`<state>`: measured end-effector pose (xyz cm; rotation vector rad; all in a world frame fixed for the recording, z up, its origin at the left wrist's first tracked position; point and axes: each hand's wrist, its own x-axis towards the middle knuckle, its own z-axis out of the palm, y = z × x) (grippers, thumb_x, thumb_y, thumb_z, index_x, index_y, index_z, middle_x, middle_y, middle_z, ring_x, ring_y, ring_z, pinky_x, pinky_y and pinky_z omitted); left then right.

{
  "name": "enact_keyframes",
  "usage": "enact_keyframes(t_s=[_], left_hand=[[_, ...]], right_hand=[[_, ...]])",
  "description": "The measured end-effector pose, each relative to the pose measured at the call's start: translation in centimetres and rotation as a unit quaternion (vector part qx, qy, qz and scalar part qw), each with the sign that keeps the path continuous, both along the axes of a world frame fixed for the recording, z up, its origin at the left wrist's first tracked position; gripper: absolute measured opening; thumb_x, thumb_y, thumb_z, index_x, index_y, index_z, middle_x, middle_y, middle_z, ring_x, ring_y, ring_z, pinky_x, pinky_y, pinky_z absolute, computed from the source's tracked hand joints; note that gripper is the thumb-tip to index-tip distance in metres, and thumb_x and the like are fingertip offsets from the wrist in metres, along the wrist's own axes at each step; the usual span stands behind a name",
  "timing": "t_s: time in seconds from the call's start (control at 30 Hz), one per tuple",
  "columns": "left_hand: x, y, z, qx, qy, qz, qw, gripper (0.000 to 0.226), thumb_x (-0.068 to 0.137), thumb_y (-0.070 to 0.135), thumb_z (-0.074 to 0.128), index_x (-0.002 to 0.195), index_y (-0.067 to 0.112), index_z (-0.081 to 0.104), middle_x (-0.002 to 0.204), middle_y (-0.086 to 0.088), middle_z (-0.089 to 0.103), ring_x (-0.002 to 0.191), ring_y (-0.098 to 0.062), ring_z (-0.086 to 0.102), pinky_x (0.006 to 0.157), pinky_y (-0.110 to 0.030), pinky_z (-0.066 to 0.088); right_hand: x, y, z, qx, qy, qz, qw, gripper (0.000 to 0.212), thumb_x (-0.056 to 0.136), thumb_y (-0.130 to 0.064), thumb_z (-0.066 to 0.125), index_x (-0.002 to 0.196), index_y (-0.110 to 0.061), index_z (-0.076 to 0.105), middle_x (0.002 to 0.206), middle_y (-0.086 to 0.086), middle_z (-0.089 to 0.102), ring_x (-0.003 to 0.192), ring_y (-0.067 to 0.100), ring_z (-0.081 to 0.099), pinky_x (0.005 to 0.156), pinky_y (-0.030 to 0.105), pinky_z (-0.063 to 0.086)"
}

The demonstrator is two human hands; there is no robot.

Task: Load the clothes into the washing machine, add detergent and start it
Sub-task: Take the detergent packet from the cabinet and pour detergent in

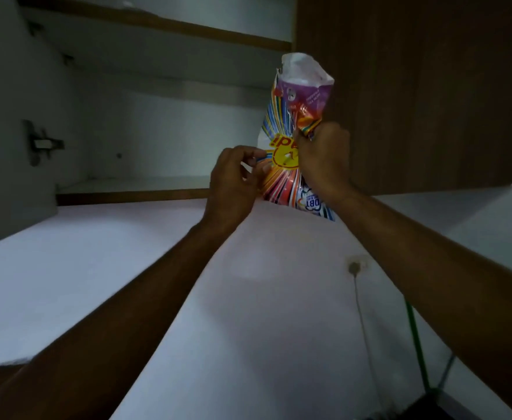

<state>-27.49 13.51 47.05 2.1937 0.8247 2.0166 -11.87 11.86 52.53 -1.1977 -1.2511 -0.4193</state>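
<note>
Both arms reach up toward an open wall cupboard with white shelves and a brown door. The right hand grips the colourful detergent bag at its middle, fingers curled tight around it. The left hand pinches the bag's lower left edge. The bag is held in front of the cupboard, printing upside down, its torn end upward

home | open wall cabinet | white shelves

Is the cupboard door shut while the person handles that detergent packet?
No, the cupboard door stands open, showing the shelves behind the detergent packet.
</note>
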Motion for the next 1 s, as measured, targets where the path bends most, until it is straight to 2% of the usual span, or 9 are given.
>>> enact_keyframes(t_s=[0.1, 0.3, 0.4, 0.5, 0.6, 0.7, 0.9, 0.93, 1.0], left_hand=[[-3.2, 1.5, 2.2, -0.051, -0.024, 0.011, 0.998, 0.018, 0.086, 0.027, 0.072, 0.102, 0.020, 0.068, 0.100, -0.003, 0.063, 0.076, -0.009, 0.059, 0.064, -0.018, 0.049], [-7.4, 2.7, 4.1, -0.107, -0.065, 0.029, 0.992, 0.012, 0.090, 0.017, 0.068, 0.100, 0.009, 0.068, 0.095, 0.002, 0.066, 0.077, -0.006, 0.064, 0.050, -0.008, 0.048], [-9.2, 3.4, 3.9, -0.130, -0.071, 0.055, 0.987, 0.018, 0.088, 0.018, 0.070, 0.105, 0.012, 0.071, 0.100, 0.001, 0.069, 0.085, -0.013, 0.069, 0.061, -0.027, 0.060], [-11.3, 4.0, 3.6, -0.156, -0.044, 0.086, 0.983, 0.026, 0.082, 0.016, 0.068, 0.108, 0.017, 0.072, 0.102, -0.001, 0.072, 0.088, -0.016, 0.070, 0.079, -0.040, 0.060], [-13.1, 3.6, 3.6, -0.165, -0.033, 0.102, 0.980, 0.033, 0.081, 0.009, 0.067, 0.113, 0.015, 0.071, 0.106, -0.003, 0.073, 0.093, -0.017, 0.069, 0.085, -0.041, 0.058], [-14.7, 3.4, 3.5, -0.160, -0.039, 0.114, 0.980, 0.034, 0.083, 0.004, 0.065, 0.115, 0.013, 0.070, 0.108, -0.005, 0.073, 0.096, -0.016, 0.068, 0.089, -0.032, 0.055], [-17.6, 5.1, 1.8, -0.148, -0.050, 0.097, 0.983, 0.028, 0.098, 0.019, 0.052, 0.124, 0.018, 0.062, 0.112, -0.001, 0.069, 0.094, -0.007, 0.066, 0.074, -0.015, 0.053], [-18.1, 5.7, 1.5, -0.145, -0.055, 0.096, 0.983, 0.030, 0.098, 0.019, 0.048, 0.127, 0.018, 0.059, 0.115, -0.001, 0.067, 0.099, -0.007, 0.064, 0.077, -0.015, 0.053], [-18.7, 6.8, 1.2, -0.137, -0.052, 0.112, 0.983, 0.039, 0.093, 0.025, 0.044, 0.131, 0.020, 0.052, 0.122, -0.003, 0.062, 0.110, -0.015, 0.061, 0.092, -0.031, 0.053]], right_hand=[[-3.2, 1.8, 2.1, 0.000, 0.011, 0.016, 1.000, 0.030, 0.090, -0.030, 0.062, 0.085, -0.002, 0.070, 0.089, 0.017, 0.071, 0.084, 0.034, 0.067, 0.067, 0.036, 0.049], [-8.9, 5.0, 4.1, -0.041, 0.001, 0.022, 0.999, 0.027, 0.095, -0.025, 0.055, 0.099, -0.002, 0.069, 0.103, 0.014, 0.069, 0.096, 0.029, 0.066, 0.070, 0.030, 0.042], [-11.6, 6.9, 4.4, -0.067, 0.024, 0.036, 0.997, 0.028, 0.094, -0.025, 0.055, 0.107, -0.003, 0.067, 0.112, 0.016, 0.067, 0.103, 0.031, 0.064, 0.073, 0.029, 0.043], [-14.2, 8.5, 4.7, -0.098, 0.044, 0.045, 0.993, 0.029, 0.093, -0.025, 0.055, 0.112, -0.005, 0.064, 0.118, 0.017, 0.064, 0.108, 0.034, 0.062, 0.084, 0.035, 0.049], [-16.9, 9.6, 4.7, -0.122, 0.083, 0.065, 0.987, 0.029, 0.094, -0.023, 0.056, 0.116, -0.004, 0.059, 0.123, 0.018, 0.060, 0.114, 0.035, 0.058, 0.092, 0.038, 0.048], [-20.1, 10.3, 4.8, -0.136, 0.114, 0.087, 0.980, 0.026, 0.095, -0.019, 0.055, 0.116, -0.004, 0.061, 0.123, 0.016, 0.061, 0.114, 0.033, 0.060, 0.092, 0.039, 0.049], [-26.5, 12.3, 3.9, -0.169, 0.197, 0.198, 0.945, 0.028, 0.093, -0.020, 0.060, 0.115, -0.002, 0.062, 0.120, 0.016, 0.064, 0.110, 0.032, 0.063, 0.090, 0.039, 0.050], [-27.2, 12.8, 3.7, -0.177, 0.202, 0.220, 0.938, 0.029, 0.092, -0.021, 0.062, 0.114, -0.003, 0.063, 0.118, 0.016, 0.065, 0.108, 0.032, 0.064, 0.089, 0.038, 0.051], [-27.9, 13.6, 3.4, -0.191, 0.228, 0.287, 0.911, 0.032, 0.085, -0.027, 0.070, 0.108, -0.006, 0.067, 0.109, 0.011, 0.069, 0.098, 0.028, 0.067, 0.082, 0.034, 0.054]])
